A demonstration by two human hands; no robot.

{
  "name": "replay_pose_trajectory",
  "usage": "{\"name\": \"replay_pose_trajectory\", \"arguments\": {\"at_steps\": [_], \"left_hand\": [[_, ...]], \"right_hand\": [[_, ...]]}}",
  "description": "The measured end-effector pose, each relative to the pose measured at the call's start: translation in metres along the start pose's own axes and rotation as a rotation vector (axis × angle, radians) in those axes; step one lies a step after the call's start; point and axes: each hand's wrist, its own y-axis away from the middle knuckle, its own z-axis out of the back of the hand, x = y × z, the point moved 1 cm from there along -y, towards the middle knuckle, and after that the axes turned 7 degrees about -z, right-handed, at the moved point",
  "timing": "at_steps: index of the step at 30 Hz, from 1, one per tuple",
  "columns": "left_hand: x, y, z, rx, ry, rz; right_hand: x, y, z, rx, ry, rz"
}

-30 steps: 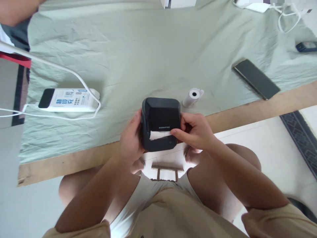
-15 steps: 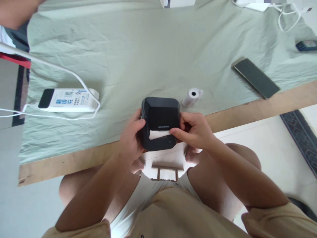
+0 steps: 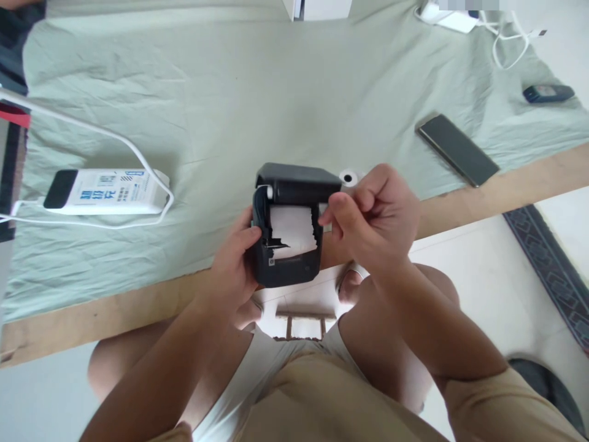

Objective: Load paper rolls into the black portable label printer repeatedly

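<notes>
A small black thermal printer (image 3: 288, 273) is held over the table's front edge, its lid (image 3: 299, 175) raised. White paper (image 3: 294, 227) lies inside the body, with a torn edge near the front. My left hand (image 3: 234, 258) grips the printer's left side, thumb on the rim. At the lid's right edge, my right hand (image 3: 377, 221) is closed, with thumb and fingers on the lid. A spare paper roll (image 3: 348, 178) stands just behind the right hand, which hides its lower part.
On the left lies a white power bank (image 3: 108, 191) with a white cable (image 3: 110, 129) looping over it. A phone (image 3: 458, 150) and a small dark device (image 3: 547, 93) lie on the right. At the back are a white box (image 3: 322, 9) and a white power strip (image 3: 448, 17). Green cloth covers the wooden table.
The printer's lid has swung up, showing the paper inside. My right hand has risen from the front paper slot to the lid's edge. The camera view has shifted slightly.
</notes>
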Motion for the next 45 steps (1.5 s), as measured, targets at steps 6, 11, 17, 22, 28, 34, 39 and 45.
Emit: {"name": "replay_pose_trajectory", "arguments": {"at_steps": [6,11,17,22,28,34,39,45], "left_hand": [[-0.005,0.002,-0.004,-0.046,-0.015,0.027],[-0.006,0.001,0.0,0.017,-0.012,0.065],[-0.004,0.004,0.004,0.028,-0.046,0.06],[-0.005,0.005,0.002,0.012,-0.041,0.114],[-0.003,0.001,0.0,0.0,-0.036,0.099],[-0.004,0.0,-0.001,0.014,-0.049,0.089],[-0.004,0.0,0.0,0.044,-0.025,0.071],[-0.005,0.003,0.0,0.05,-0.088,0.082]], "right_hand": [[0.016,-0.013,-0.012,0.114,0.56,0.211],[0.036,-0.018,-0.013,0.396,1.037,0.076],[0.043,-0.014,-0.004,0.476,0.988,0.066],[0.035,-0.027,0.04,0.286,0.215,0.144],[-0.034,-0.069,0.096,-0.41,-0.207,-0.073],[-0.061,-0.067,0.095,-0.295,0.268,-0.065],[-0.068,-0.068,0.093,-0.24,0.574,-0.069],[-0.059,-0.058,0.094,-0.199,0.777,-0.012]]}}
